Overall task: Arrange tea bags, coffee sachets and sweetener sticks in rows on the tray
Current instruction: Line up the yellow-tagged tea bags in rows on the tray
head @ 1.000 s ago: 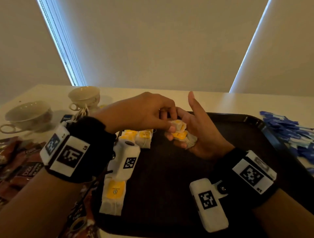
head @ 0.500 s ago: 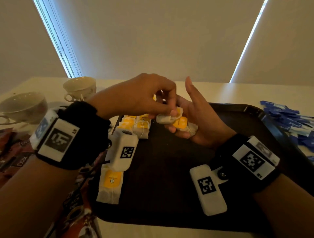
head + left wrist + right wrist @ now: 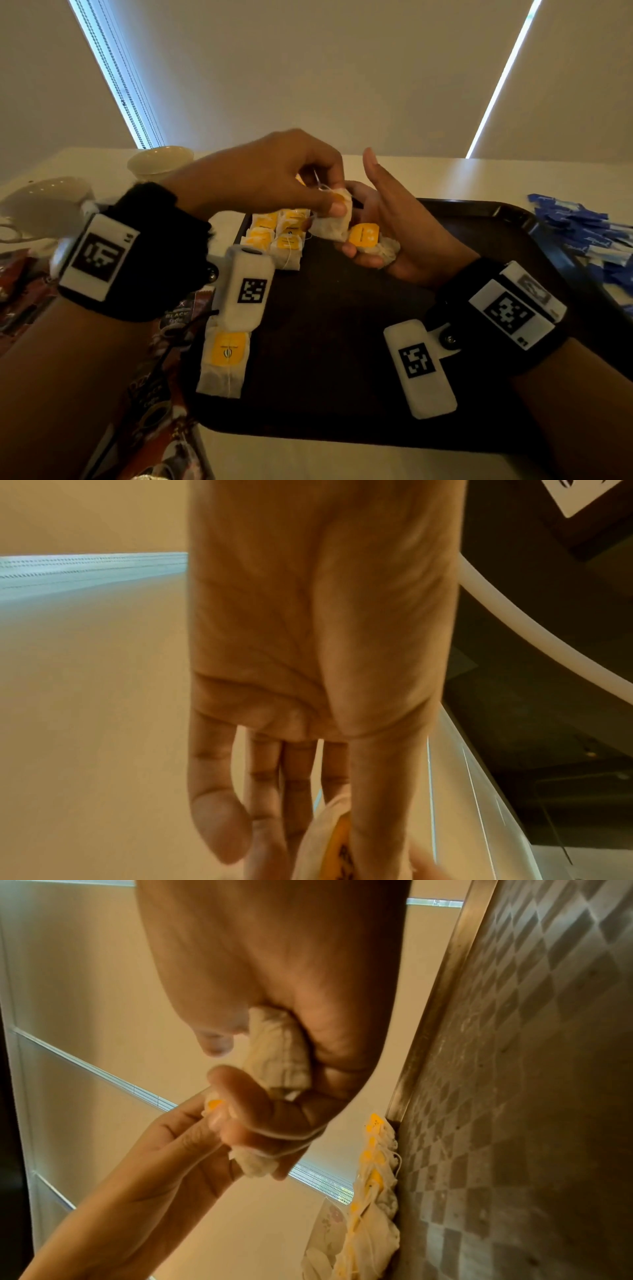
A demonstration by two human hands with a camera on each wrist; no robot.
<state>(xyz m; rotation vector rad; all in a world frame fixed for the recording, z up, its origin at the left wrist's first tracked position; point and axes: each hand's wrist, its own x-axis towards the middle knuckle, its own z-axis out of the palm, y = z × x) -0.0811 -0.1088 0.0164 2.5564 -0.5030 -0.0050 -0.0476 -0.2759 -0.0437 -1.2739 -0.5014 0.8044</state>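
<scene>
Above the far left part of the dark tray (image 3: 342, 342), my left hand (image 3: 337, 204) pinches a white tea bag (image 3: 332, 222) with a yellow tag between thumb and fingers. The same tea bag (image 3: 329, 840) shows at the fingertips in the left wrist view. Right beside it, my right hand (image 3: 376, 219) lies palm up with the thumb raised. Its curled fingers hold more tea bags (image 3: 368, 238), seen crumpled (image 3: 277, 1047) in the right wrist view. Several tea bags (image 3: 277, 233) lie in rows at the tray's far left corner. One tea bag (image 3: 224, 359) lies alone near the front left.
Blue sweetener sticks (image 3: 582, 233) are heaped on the table right of the tray. Dark coffee sachets (image 3: 161, 349) lie to its left. Two pale cups (image 3: 161, 164) stand at the back left. Most of the tray's floor is bare.
My left hand has drawn one tea bag up and left out of the bundle in my right palm. The right hand has stayed roughly in place.
</scene>
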